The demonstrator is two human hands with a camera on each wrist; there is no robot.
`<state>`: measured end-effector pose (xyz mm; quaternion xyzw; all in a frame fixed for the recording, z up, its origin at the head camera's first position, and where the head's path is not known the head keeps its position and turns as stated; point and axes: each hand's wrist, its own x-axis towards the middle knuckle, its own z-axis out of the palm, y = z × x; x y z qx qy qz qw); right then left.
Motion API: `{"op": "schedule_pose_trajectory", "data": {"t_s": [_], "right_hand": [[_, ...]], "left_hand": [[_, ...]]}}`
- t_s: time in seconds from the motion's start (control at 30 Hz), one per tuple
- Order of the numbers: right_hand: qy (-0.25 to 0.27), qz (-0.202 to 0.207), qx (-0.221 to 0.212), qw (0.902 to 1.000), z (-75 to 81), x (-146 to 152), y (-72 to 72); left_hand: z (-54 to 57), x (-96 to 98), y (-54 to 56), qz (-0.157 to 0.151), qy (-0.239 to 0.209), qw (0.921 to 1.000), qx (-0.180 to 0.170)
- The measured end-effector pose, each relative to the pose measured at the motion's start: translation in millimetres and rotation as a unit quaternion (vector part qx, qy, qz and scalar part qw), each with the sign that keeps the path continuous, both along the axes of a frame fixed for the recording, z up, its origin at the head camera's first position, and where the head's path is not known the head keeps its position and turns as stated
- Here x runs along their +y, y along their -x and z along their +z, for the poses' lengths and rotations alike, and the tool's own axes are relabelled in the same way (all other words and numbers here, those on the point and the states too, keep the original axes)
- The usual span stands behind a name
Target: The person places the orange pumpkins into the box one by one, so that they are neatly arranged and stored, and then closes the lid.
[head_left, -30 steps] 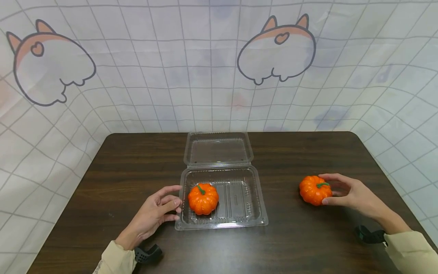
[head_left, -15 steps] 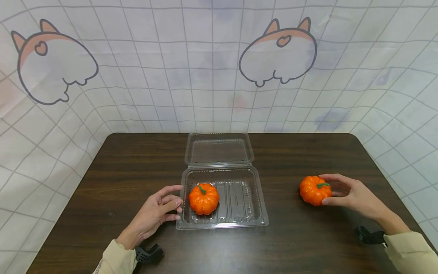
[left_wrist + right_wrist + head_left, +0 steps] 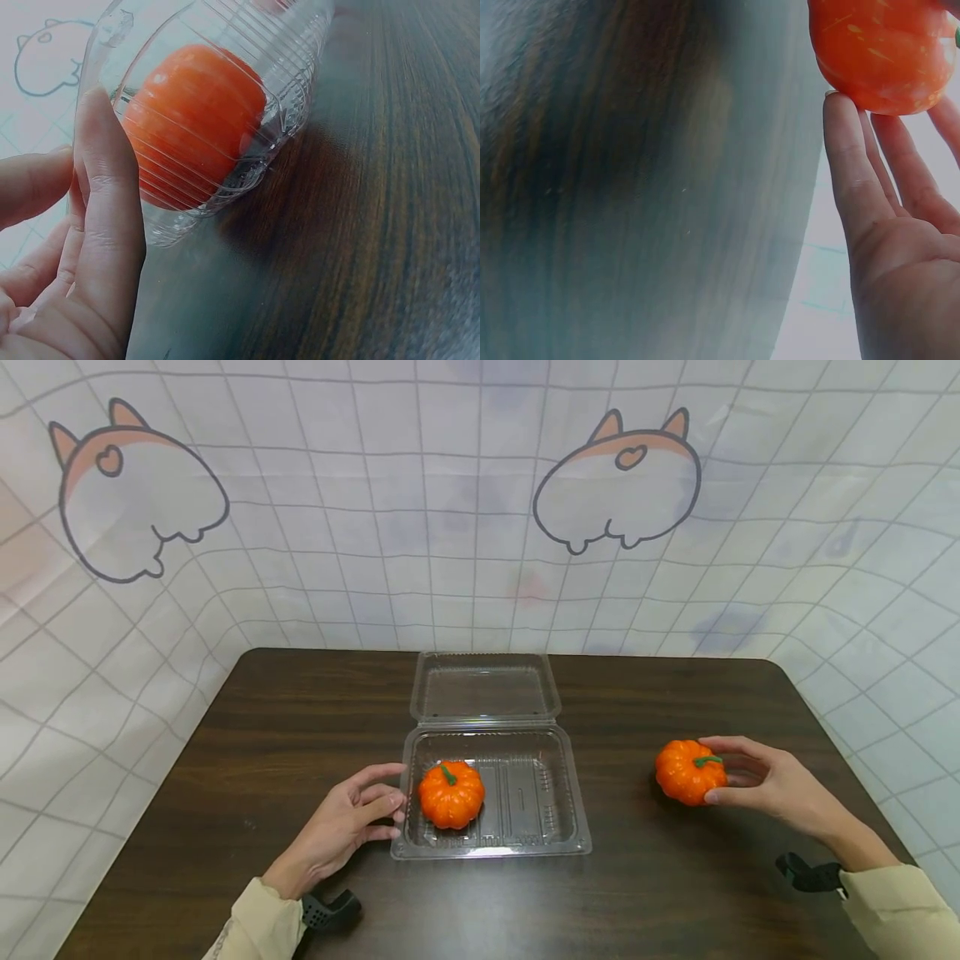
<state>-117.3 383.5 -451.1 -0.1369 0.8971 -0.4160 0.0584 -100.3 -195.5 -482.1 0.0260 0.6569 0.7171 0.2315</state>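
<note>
A clear plastic clamshell box [image 3: 532, 810] lies on the table with its lid [image 3: 487, 689] folded back. Inside its left part sits a small orange toy pumpkin [image 3: 452, 795] with a green stem; its side shows through the clear wall in the left wrist view. My left hand [image 3: 348, 818] pinches the box's left rim between thumb and fingers [image 3: 105, 187]. Over at the right, a second orange pumpkin [image 3: 686, 772] is held between the thumb and fingertips of my right hand [image 3: 780, 793]. Its underside [image 3: 885, 75] rests against the fingertips in the right wrist view.
The dark wood-grain table [image 3: 487, 910] has rounded far corners. A white grid-patterned cloth [image 3: 465, 543] with cartoon drawings encloses its back and sides. Black straps with cameras [image 3: 330, 910] sit on both wrists.
The head view has shifted slightly, so the box appears a little farther right. The right hand's pumpkin sits slightly higher in the view. Both hands keep their hold.
</note>
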Motion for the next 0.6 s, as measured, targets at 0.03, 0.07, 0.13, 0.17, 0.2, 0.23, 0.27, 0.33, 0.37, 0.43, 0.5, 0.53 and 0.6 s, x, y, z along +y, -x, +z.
{"op": "schedule_pose_trajectory", "data": {"t_s": [0.03,0.07,0.13,0.17,0.2,0.23,0.27,0.33,0.37,0.43,0.5,0.53,0.6], "right_hand": [[-0.002,0.001,0.002,1.0,0.7,-1,0.5],[-0.003,0.002,0.004,1.0,1.5,-2,0.9],[-0.005,0.003,0.007,1.0,2.8,-4,1.8],[-0.004,0.005,0.006,1.0,3.4,-5,2.2],[-0.004,0.006,0.007,1.0,3.8,-6,2.5],[-0.003,0.007,0.006,1.0,4.4,-7,2.8],[-0.002,0.008,0.005,1.0,5.0,-8,3.1],[-0.004,0.009,0.005,0.9999,6.1,-11,3.7],[-0.004,0.01,0.006,0.9999,6.6,-12,4.0],[-0.003,0.012,0.008,0.9999,7.9,-14,4.7],[-0.003,0.016,0.012,0.9998,9.2,-15,5.6],[-0.003,0.017,0.013,0.9998,9.9,-16,6.1],[-0.001,0.019,0.015,0.9997,11.9,-18,7.1]], "left_hand": [[-0.2,0.1,0.0,0.001,0.0,1.0,0.0],[-0.6,0.0,0.2,0.0,0.0,1.0,0.001],[-1.1,-0.2,0.4,-0.002,0.0,1.0,0.002],[-1.4,-0.2,0.6,-0.003,0.0,1.0,0.003],[-1.5,-0.3,0.5,-0.003,0.0,1.0,0.004],[-1.5,-0.4,0.4,-0.004,0.0,1.0,0.006],[-1.7,-0.7,0.5,-0.005,-0.001,1.0,0.007],[-1.6,-0.8,0.2,-0.005,-0.003,1.0,0.007],[-1.7,-0.9,0.1,-0.005,-0.004,1.0,0.007],[-1.4,-0.8,-0.2,-0.004,-0.005,1.0,0.006],[-1.0,-0.6,-0.5,-0.004,-0.007,1.0,0.005],[-0.9,-0.7,-0.6,-0.003,-0.008,1.0,0.005],[-0.9,-0.7,-0.8,-0.002,-0.01,0.9999,0.006]]}}
